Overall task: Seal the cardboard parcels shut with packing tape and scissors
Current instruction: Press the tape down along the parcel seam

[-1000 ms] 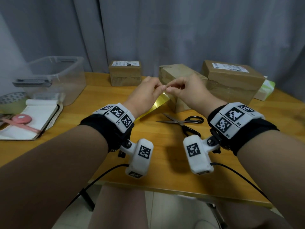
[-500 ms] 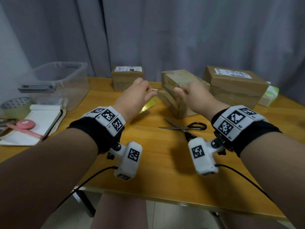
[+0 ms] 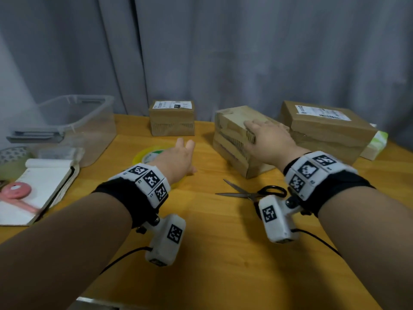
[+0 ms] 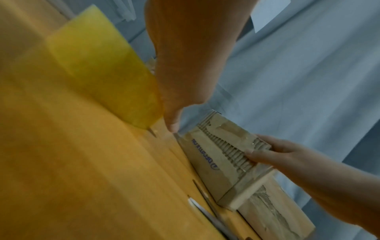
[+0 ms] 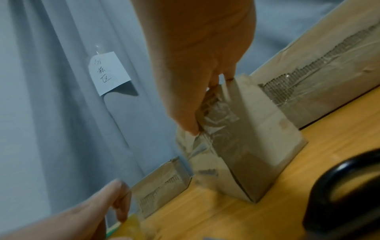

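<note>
Leftmost on the wooden table [image 3: 212,242] lie a pink tape roll [image 3: 15,191] on an open notebook [image 3: 42,189], with a clear plastic bin [image 3: 89,121] behind them. Next, the left hand [image 3: 176,158] hovers over the yellow packing tape roll [image 3: 143,156], fingers straight and relaxed, gripping nothing; the left wrist view shows the roll's translucent yellow side just beside the thumb. Behind stands a small parcel [image 3: 171,118] with a white printed label, too small to read. Further right, scissors [image 3: 250,193] lie part-open on the wood. Beyond them, the right hand [image 3: 268,139] grasps the middle parcel [image 3: 232,139], fingers over the top, thumb curled against its near face. This brown box is scuffed, its corrugated edges torn, with glossy clear tape visible only from the wrists; blue print there is illegible. Rightmost sits a large labelled parcel [image 3: 324,128]. Only the right wrist view shows a handwritten note [image 5: 108,73] on the curtain [image 3: 223,52].
</note>
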A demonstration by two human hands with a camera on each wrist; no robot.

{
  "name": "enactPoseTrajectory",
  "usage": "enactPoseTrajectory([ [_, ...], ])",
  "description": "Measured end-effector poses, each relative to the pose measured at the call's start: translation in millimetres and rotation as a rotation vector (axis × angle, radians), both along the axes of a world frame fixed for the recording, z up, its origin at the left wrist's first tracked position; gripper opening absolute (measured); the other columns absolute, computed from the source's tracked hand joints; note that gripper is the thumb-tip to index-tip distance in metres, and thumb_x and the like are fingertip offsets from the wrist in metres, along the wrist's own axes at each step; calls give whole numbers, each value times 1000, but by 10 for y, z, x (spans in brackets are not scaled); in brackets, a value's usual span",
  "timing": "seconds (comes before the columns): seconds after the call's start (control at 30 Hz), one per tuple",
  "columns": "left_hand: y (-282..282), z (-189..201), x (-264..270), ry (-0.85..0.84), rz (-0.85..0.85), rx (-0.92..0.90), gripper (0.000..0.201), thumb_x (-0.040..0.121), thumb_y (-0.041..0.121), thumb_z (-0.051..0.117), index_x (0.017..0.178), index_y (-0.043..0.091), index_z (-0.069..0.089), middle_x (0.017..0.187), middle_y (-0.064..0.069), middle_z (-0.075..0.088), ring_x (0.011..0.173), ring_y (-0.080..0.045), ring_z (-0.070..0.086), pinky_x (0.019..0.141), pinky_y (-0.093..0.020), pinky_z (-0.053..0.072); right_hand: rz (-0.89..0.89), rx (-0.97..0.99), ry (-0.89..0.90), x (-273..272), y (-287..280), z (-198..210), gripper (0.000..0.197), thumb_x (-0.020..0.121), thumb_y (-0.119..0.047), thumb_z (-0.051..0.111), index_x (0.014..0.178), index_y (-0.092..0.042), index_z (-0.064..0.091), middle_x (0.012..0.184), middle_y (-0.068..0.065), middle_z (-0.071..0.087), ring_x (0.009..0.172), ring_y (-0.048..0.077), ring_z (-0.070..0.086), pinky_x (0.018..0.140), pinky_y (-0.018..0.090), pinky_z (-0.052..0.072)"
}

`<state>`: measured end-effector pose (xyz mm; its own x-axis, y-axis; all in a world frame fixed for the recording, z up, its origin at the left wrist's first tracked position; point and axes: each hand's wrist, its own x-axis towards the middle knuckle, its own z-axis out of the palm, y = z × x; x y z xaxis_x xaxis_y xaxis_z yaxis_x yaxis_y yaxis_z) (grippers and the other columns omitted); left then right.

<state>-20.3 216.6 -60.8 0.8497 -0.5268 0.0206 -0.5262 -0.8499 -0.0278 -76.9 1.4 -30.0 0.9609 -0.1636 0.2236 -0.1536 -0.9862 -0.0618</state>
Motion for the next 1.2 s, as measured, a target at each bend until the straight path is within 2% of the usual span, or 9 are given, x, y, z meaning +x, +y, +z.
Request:
enactPoseTrajectory([
  [0.07, -38, 57, 57, -93, -23, -33, 49, 93, 45, 50, 120, 6, 39, 122, -14, 40, 107, -30, 47, 86, -37, 41, 84, 104, -1, -54, -141, 38, 59, 92, -28, 56, 147, -29, 34, 152, -6, 35, 142, 21, 24, 117, 50, 11],
  [0.13, -107, 164, 137, -191, -108, -232, 45, 95, 43, 47, 121, 7, 45, 122, -11, 44, 114, -28, 44, 95, -38, 38, 117, 211, -19, -115, -272, 60, 58, 89, -18, 60, 141, -36, 42, 149, -11, 38, 144, 20, 19, 117, 47, 9],
  [0.3, -288, 449, 249, -22, -276, -661, 32, 98, 27, 46, 127, 13, 47, 129, -3, 49, 119, -16, 46, 95, -26, 37, 177, 297, -55, -124, -339, 113, 61, 79, 8, 56, 125, -32, 56, 127, -8, 46, 124, 21, 37, 107, 39, 34],
  [0.43, -262, 428, 258, 214, -292, -598, 35, 100, 30, 41, 133, 20, 47, 130, 5, 51, 112, -8, 48, 87, -21, 36, 168, 318, -30, -77, -291, 166, 61, 76, 13, 51, 109, -38, 51, 128, -6, 51, 119, 21, 49, 95, 36, 46],
  [0.57, -215, 406, 275, 139, -294, -581, 39, 98, 36, 43, 132, 19, 51, 125, 3, 51, 115, -10, 48, 89, -20, 34, 94, 143, -48, -46, -204, 208, 55, 81, 12, 43, 115, -31, 51, 117, -3, 51, 110, 21, 44, 99, 38, 32],
  [0.7, -157, 444, 270, 152, -311, -494, 43, 96, 38, 47, 135, 19, 50, 127, 3, 49, 119, -11, 46, 100, -24, 35, 13, -35, -27, 40, -129, 249, 46, 87, -2, 42, 123, -31, 49, 120, 8, 38, 114, 29, 36, 96, 43, 32],
  [0.83, -193, 483, 308, 141, -255, -429, 44, 92, 41, 53, 132, 22, 51, 125, 2, 47, 122, -16, 44, 108, -39, 35, 0, 37, 52, 105, -46, 297, 43, 90, -7, 39, 127, -22, 54, 124, 11, 41, 120, 32, 35, 100, 43, 37],
  [1.03, -477, 606, 270, 150, -188, -326, 41, 86, 46, 60, 119, 22, 58, 114, -2, 39, 115, -19, 39, 104, -33, 34, 91, 278, 4, 54, -60, 309, 37, 97, -14, 38, 124, -19, 62, 133, 3, 57, 124, 25, 49, 104, 36, 39],
  [1.2, -492, 676, 312, 416, -191, -523, 34, 85, 43, 64, 106, 16, 62, 110, 2, 59, 104, -15, 58, 89, -26, 47, 95, 447, -34, 56, -154, 293, 26, 98, -24, 45, 115, -21, 64, 115, 1, 61, 112, 21, 55, 83, 25, 38],
])
